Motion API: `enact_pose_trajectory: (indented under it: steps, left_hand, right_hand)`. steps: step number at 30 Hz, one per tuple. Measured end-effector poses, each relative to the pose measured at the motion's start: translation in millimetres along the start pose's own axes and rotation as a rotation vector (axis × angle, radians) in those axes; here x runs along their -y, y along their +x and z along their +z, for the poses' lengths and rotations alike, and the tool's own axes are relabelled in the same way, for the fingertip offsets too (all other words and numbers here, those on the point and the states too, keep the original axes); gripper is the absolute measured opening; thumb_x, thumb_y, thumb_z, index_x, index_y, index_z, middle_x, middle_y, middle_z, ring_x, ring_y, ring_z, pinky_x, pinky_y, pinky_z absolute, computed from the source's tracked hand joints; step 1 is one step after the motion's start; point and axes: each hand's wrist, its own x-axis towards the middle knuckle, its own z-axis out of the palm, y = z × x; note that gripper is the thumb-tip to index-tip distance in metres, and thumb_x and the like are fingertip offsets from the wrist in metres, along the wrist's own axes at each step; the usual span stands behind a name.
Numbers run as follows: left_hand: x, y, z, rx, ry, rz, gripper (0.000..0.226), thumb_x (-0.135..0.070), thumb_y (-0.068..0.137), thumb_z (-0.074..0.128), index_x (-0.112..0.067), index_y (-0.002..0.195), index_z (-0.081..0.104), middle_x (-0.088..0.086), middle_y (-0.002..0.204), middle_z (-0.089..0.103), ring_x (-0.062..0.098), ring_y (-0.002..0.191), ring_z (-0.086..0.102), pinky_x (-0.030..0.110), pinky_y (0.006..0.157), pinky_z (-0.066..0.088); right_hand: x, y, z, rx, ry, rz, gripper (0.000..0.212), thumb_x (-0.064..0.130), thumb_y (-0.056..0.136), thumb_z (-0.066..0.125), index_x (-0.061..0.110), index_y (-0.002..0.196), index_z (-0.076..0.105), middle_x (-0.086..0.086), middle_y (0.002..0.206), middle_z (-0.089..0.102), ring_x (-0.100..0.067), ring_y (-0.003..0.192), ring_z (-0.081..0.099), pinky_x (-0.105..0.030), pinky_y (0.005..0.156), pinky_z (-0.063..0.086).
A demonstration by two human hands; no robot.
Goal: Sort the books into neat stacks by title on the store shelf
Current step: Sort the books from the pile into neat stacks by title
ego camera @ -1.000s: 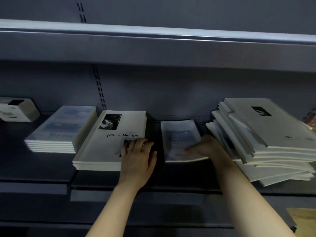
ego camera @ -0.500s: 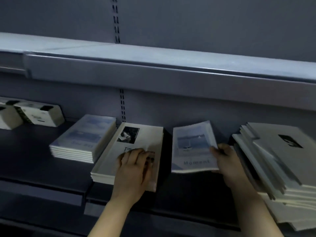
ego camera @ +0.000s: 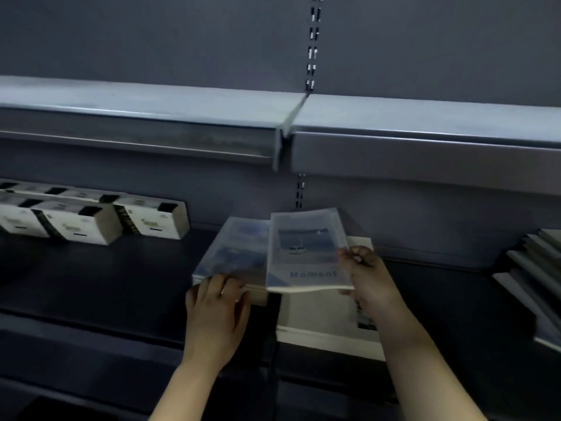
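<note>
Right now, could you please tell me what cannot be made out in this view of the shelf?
Head view:
- Blue stack: title blurred, right side covered by the Moment book.
- White stack: cover title hidden by that book and the right hand.
- Messy pile: cut off by the right edge.
- White boxes: labels blurred, row cut by the left edge.

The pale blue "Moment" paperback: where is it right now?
Centre of the head view: the right hand pinches the Moment paperback by its right edge, held above the white-covered stack, just right of the blue-covered stack.
</note>
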Motion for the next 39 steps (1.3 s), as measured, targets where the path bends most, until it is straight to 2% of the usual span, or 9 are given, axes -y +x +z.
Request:
enact_pose_trajectory:
  steps: [5, 11, 14, 16, 20, 22, 27, 32, 39]
  left_hand:
    - [60, -3, -6, -0.046, 0.004, -0.002, 0.027, -0.032, 0.084, 0.039, -0.016, 0.084, 0.060, 0.003, 0.088, 0.057, 0.026, 0.077, 0.052, 0.037, 0.071, 0.035]
    - [108, -1, 0, 0.035, 0.022, -0.053, 0.033, -0.037, 0.086, 0.036, -0.017, 0.085, 0.062, 0.004, 0.090, 0.059, 0.029, 0.083, 0.055, 0.044, 0.077, 0.039]
    - [122, 0, 5, 0.081, -0.008, -0.070, 0.034, -0.040, 0.087, 0.034, -0.019, 0.090, 0.062, 0.003, 0.094, 0.059, 0.029, 0.087, 0.055, 0.046, 0.082, 0.038]
    - [123, 1, 6, 0.088, -0.031, -0.064, 0.035, -0.040, 0.088, 0.034, -0.019, 0.092, 0.062, 0.002, 0.096, 0.058, 0.028, 0.089, 0.055, 0.046, 0.084, 0.036]
    - [123, 1, 9, 0.103, -0.049, -0.055, 0.037, -0.041, 0.088, 0.033, -0.020, 0.095, 0.062, 0.001, 0.100, 0.059, 0.026, 0.094, 0.054, 0.046, 0.089, 0.035]
    - [124, 1, 9, 0.101, -0.065, -0.058, 0.037, -0.041, 0.088, 0.034, -0.019, 0.095, 0.063, 0.002, 0.100, 0.059, 0.026, 0.094, 0.054, 0.047, 0.089, 0.034]
    - [125, 1, 9, 0.133, -0.076, -0.067, 0.040, -0.043, 0.088, 0.032, -0.019, 0.097, 0.063, 0.003, 0.102, 0.059, 0.027, 0.098, 0.053, 0.047, 0.092, 0.034]
    - [124, 0, 8, 0.139, -0.059, -0.072, 0.041, -0.043, 0.088, 0.032, -0.018, 0.098, 0.063, 0.004, 0.101, 0.059, 0.028, 0.098, 0.053, 0.047, 0.092, 0.034]
    - [121, -2, 8, 0.108, -0.040, -0.074, 0.037, -0.041, 0.087, 0.036, -0.017, 0.095, 0.063, 0.005, 0.099, 0.060, 0.029, 0.095, 0.054, 0.045, 0.090, 0.033]
  right_hand:
    - [-5, -4, 68, 0.015, -0.031, 0.032, 0.018, 0.028, 0.099, 0.052, 0.013, 0.109, 0.054, -0.004, 0.095, 0.062, -0.018, 0.084, 0.061, -0.029, 0.056, 0.050]
    - [-18, -2, 110, -0.053, -0.229, 0.004, 0.024, 0.031, 0.097, 0.053, 0.011, 0.110, 0.054, -0.006, 0.089, 0.063, -0.017, 0.078, 0.063, -0.027, 0.056, 0.049]
    - [-21, 0, 117, -0.088, -0.286, 0.009, 0.025, 0.032, 0.095, 0.056, 0.011, 0.107, 0.058, -0.006, 0.086, 0.066, -0.020, 0.078, 0.066, -0.039, 0.068, 0.059]
    - [-20, 1, 118, -0.102, -0.316, 0.006, 0.022, 0.032, 0.093, 0.058, 0.012, 0.101, 0.061, -0.006, 0.086, 0.068, -0.020, 0.078, 0.067, -0.038, 0.066, 0.058]
    - [-14, 7, 120, -0.164, -0.446, -0.079, 0.019, 0.030, 0.088, 0.063, 0.014, 0.080, 0.063, 0.001, 0.071, 0.061, -0.014, 0.067, 0.058, -0.024, 0.052, 0.039]
    - [-12, 9, 121, -0.168, -0.507, -0.089, 0.020, 0.033, 0.088, 0.063, 0.014, 0.081, 0.062, 0.001, 0.071, 0.060, -0.011, 0.065, 0.056, -0.023, 0.051, 0.036]
    - [-16, 11, 128, -0.163, -0.607, -0.074, 0.029, 0.042, 0.089, 0.063, 0.013, 0.090, 0.062, -0.005, 0.083, 0.064, -0.021, 0.078, 0.060, -0.030, 0.069, 0.047]
    - [-14, 10, 130, -0.151, -0.716, -0.099, 0.028, 0.040, 0.089, 0.062, 0.014, 0.079, 0.059, -0.008, 0.084, 0.062, -0.025, 0.081, 0.058, -0.037, 0.077, 0.051]
    - [-18, 13, 127, -0.115, -0.823, -0.120, 0.037, 0.046, 0.091, 0.055, 0.011, 0.083, 0.063, -0.004, 0.076, 0.061, -0.019, 0.069, 0.056, -0.030, 0.065, 0.047]
